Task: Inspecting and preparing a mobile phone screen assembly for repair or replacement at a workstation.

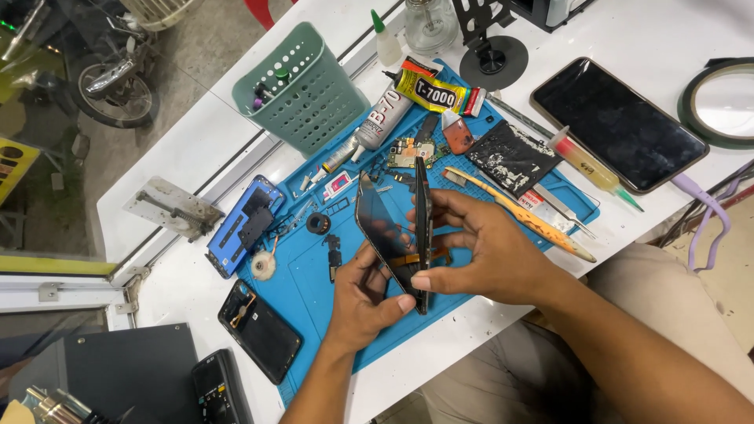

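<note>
My left hand point(363, 294) grips the lower edge of a dark phone screen panel point(378, 224), which tilts away from a black phone frame point(422, 212) held edge-on. My right hand point(479, 247) pinches that frame from the right, thumb at its bottom end and fingers along its side. An orange flex cable point(408, 259) links the panel and the frame. Both parts hover over a blue work mat point(306, 286).
On the mat lie glue tubes point(381, 118), a circuit board point(408, 151), a yellow pry tool point(518, 213), tweezers and small parts. A green basket point(302, 90), a blue phone shell point(243, 224), a black phone point(259, 330) and another dark phone point(616, 122) surround it.
</note>
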